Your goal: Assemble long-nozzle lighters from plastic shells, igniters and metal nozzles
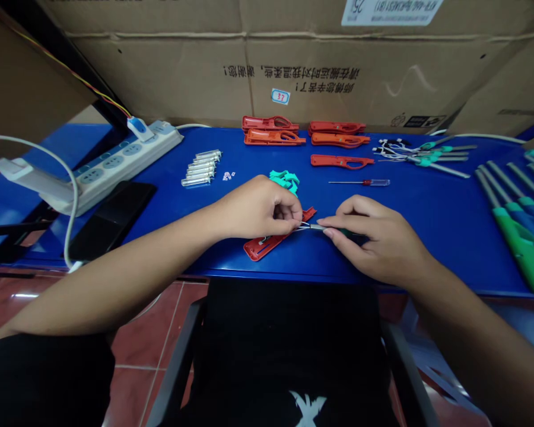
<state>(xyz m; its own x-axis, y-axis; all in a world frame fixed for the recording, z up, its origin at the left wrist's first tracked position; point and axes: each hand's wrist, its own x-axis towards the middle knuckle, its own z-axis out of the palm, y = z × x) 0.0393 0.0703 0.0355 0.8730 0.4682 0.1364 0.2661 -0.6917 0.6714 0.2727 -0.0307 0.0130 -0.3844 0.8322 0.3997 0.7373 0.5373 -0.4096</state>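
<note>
Over a blue table [445,231] before cardboard [178,77], the left hand [262,207] pinches wires [304,223], the right hand [380,237] a rod [316,226].

Single view, head-worn. Looks forward and steeply down, from above the black-clothed lap [289,338] at bottom centre, across the glossy blue tabletop [449,219], to the upright brown printed cardboard [182,77] along the top. Close range: bare left hand [260,207] and bare right hand [382,237] near mid-frame, forearms entering from the lower corners. Wide field; red tiled floor [137,344] shows lower left.
</note>
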